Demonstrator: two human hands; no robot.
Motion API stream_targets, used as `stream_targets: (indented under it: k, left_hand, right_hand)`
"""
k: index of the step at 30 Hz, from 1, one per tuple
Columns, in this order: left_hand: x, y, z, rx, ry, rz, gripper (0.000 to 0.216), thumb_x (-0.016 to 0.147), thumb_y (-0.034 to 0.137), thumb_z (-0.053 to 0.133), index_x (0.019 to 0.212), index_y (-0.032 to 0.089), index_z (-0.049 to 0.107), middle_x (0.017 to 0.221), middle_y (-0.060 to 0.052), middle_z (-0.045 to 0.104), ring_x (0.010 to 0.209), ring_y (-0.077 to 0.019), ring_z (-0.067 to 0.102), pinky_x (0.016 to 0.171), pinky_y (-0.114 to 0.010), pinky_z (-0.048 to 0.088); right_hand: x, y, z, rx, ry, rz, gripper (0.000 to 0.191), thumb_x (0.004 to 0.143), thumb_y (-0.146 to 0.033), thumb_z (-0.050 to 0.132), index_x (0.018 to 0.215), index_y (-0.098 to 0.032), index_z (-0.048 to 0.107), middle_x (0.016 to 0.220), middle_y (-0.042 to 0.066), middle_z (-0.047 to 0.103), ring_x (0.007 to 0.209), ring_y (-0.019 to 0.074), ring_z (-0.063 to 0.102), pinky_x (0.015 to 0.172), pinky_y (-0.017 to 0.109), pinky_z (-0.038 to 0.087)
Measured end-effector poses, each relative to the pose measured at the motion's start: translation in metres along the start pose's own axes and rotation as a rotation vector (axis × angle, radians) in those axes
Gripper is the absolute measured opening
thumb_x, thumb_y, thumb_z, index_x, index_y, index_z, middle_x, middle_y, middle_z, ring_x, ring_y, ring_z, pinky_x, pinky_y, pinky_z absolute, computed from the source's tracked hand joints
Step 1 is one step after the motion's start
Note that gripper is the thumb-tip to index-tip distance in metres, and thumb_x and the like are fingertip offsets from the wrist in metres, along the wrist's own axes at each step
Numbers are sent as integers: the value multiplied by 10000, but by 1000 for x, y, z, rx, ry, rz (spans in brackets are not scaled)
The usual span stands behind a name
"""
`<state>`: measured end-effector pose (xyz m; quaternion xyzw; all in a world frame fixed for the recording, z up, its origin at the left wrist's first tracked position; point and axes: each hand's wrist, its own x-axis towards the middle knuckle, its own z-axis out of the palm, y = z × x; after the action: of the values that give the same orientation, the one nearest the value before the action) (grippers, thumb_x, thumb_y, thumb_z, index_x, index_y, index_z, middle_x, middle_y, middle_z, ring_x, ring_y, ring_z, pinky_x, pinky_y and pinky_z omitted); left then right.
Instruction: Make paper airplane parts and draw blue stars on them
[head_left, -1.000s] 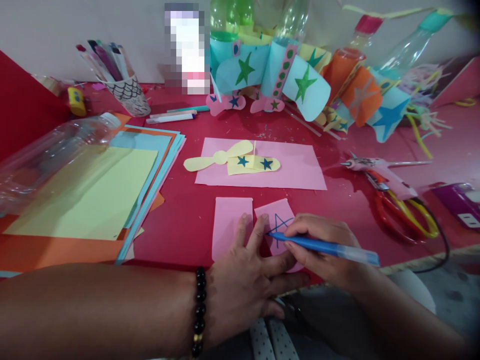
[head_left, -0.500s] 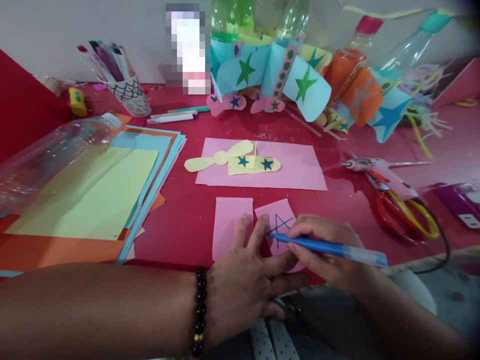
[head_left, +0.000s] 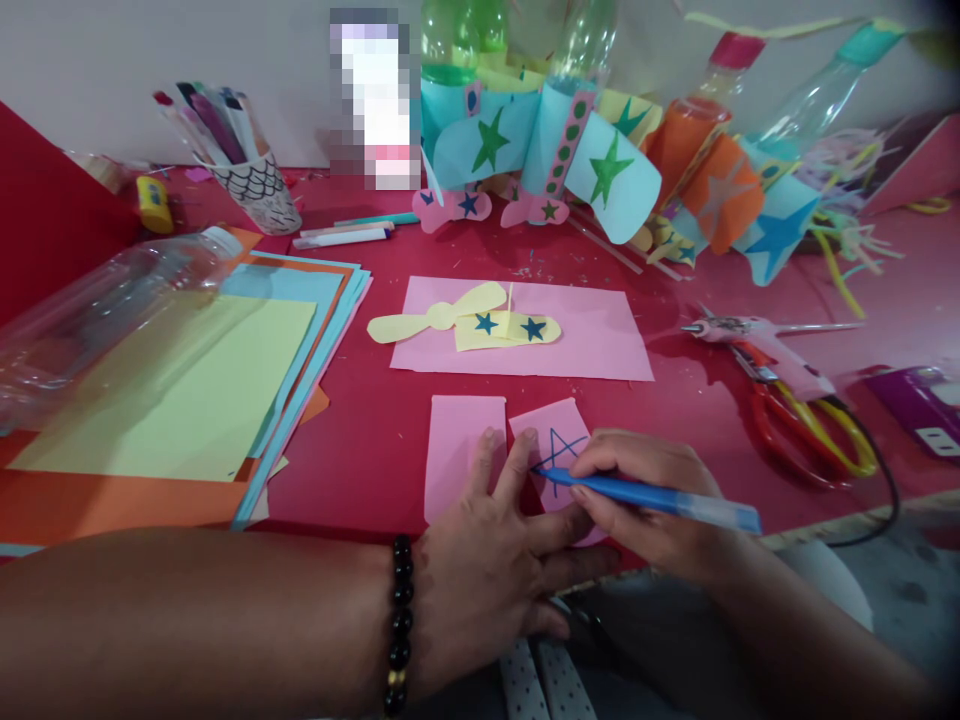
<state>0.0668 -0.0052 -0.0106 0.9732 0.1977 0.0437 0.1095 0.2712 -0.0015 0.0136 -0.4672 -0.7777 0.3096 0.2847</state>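
Note:
My left hand (head_left: 499,555) lies spread over two small pink paper pieces near the table's front edge, its fingertips pressing on both. The left pink piece (head_left: 459,440) is plain where it shows. On the right pink piece (head_left: 574,420), tilted a little, are the blue lines of a star (head_left: 562,450). A blue marker (head_left: 645,492) is pinched in my right hand (head_left: 660,480), with its tip on the paper at the star's left point. Beyond them, yellow paper cutouts (head_left: 506,328) with two blue stars rest on a pink sheet (head_left: 600,340).
Coloured paper sheets (head_left: 187,390) and a clear plastic bottle (head_left: 112,300) lie at left. A patterned cup (head_left: 262,190) holds markers. Decorated bottles (head_left: 555,140) stand at the back. A glue gun (head_left: 780,350) and scissors (head_left: 780,440) lie at right.
The back end of the marker has shifted slightly left, and my right hand's fingers with it. My left hand and the papers stay in place.

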Motion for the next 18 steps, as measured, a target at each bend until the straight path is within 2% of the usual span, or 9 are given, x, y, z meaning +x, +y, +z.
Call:
stream_targets:
  k: [18]
  left_hand:
    - [2,1,-5,27,-40,1,550,889,634,454,1414,490,385,1523,103,328,1382,-520,97,1024,-772,167]
  right_hand:
    - [-6,3,-4,16,93,-43,87,805,-107,594,812,-194,589,669,-7,579,589,121,534,564,258,424]
